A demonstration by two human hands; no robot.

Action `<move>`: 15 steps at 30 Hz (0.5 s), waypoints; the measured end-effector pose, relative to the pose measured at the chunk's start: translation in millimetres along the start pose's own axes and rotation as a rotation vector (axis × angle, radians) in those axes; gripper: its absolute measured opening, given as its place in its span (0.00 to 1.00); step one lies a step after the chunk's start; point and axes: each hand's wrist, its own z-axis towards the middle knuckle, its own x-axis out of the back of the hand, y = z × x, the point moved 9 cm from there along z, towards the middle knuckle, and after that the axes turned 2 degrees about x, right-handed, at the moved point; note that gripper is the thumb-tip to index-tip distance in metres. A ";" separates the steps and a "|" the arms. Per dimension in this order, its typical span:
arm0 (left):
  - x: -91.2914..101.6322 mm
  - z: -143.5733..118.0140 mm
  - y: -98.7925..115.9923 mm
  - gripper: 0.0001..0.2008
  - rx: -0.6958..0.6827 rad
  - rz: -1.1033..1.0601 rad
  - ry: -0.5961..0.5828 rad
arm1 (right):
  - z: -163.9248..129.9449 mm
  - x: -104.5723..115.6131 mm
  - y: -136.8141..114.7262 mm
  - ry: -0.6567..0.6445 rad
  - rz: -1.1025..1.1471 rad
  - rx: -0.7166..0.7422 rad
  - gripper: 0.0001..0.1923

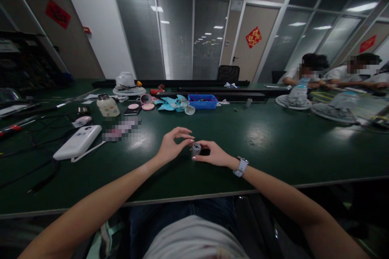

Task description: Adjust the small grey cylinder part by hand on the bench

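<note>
A small grey metal cylinder that looks like a motor [196, 150] stands upright on the green table in front of me. My right hand [214, 153] is closed around it, with the thumb on the near side and the fingers behind. A watch with a light strap is on my right wrist. My left hand [176, 143] is just left of the cylinder's top, its thumb and a fingertip brought together in a pinch. Whatever is between those fingertips, if anything, is too small to make out. Small holes or dark marks show on the cylinder's upper face.
On the left lie a white power bank [77, 142] with a cable, a cream bottle [108, 106] and dark cords. Behind my hands are light-blue fan blades [173, 103] and a blue bin [202, 102]. White fan parts [293, 102] and people are at right.
</note>
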 end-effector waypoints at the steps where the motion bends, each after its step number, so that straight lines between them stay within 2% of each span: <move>1: -2.6 -1.4 3.1 0.14 -0.004 -0.016 -0.008 | 0.1 0.0 0.1 0.001 0.000 0.002 0.24; 7: -14.6 -5.0 12.0 0.14 -0.004 -0.058 -0.064 | -0.5 0.4 2.0 0.007 -0.004 0.010 0.23; 15: -17.2 -6.9 16.1 0.08 -0.023 -0.012 -0.107 | -1.1 0.3 1.0 -0.004 -0.009 0.011 0.21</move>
